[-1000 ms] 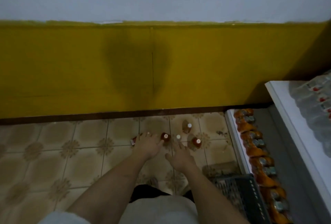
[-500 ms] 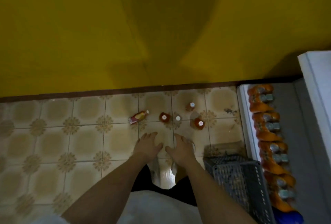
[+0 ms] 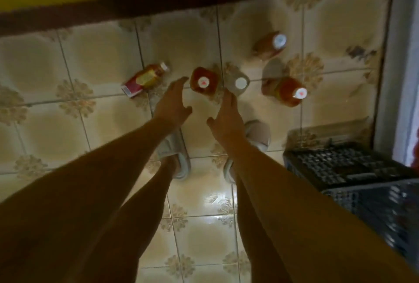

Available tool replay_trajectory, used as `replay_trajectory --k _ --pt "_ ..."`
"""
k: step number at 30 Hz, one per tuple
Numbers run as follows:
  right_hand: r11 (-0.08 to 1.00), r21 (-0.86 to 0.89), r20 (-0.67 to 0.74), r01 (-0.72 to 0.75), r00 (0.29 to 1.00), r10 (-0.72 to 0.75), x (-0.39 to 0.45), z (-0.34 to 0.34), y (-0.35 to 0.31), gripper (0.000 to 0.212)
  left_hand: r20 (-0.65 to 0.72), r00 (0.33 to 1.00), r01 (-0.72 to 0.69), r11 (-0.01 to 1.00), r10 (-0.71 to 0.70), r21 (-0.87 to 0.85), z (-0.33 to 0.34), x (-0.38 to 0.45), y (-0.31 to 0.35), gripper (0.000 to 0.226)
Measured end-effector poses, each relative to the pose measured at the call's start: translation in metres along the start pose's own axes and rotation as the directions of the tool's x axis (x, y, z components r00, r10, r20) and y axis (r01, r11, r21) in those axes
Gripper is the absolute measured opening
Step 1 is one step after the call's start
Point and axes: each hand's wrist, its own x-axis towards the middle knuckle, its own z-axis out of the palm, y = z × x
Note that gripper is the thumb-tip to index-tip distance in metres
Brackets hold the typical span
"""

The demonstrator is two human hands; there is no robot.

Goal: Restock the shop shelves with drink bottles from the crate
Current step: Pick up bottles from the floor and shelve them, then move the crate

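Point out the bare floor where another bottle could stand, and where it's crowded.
Free: the patterned tiles left of the left hand, below the toppled red-labelled bottle. Crowded: the standing amber bottle and clear white-capped bottle beyond the right hand; the dark plastic crate at right.

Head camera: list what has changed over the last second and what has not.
The view tipped down from the wall toward the floor. Both hands drew back from the bottles, then reached out again: the left hand nears the red-capped bottle, the right hand the white-capped bottle. Neither holds anything. The five bottles, one lying on its side, and the crate stayed put.
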Motion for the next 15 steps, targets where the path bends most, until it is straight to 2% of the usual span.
replay_trajectory --k 4,7,10,15 --pt "0.998 -0.004 -0.091 0.066 0.994 -0.067 0.067 0.050 0.017 0.098 0.035 0.981 -0.192 0.974 0.189 0.122 0.023 0.075 -0.032 0.096" --pt "0.991 0.079 -0.209 0.103 0.974 -0.085 0.102 0.074 0.023 0.093 0.085 0.965 -0.252 0.967 0.248 0.038 0.041 0.119 -0.039 0.107" --pt "0.976 0.180 -0.298 0.124 0.952 -0.066 0.119 0.082 0.025 0.080 0.068 0.951 -0.296 0.952 0.301 -0.074 0.050 0.135 -0.038 0.103" --pt "0.993 0.028 -0.240 0.119 0.965 -0.109 0.107 0.071 0.018 0.080 0.074 0.955 -0.286 0.957 0.289 -0.049 0.040 0.122 -0.033 0.088"
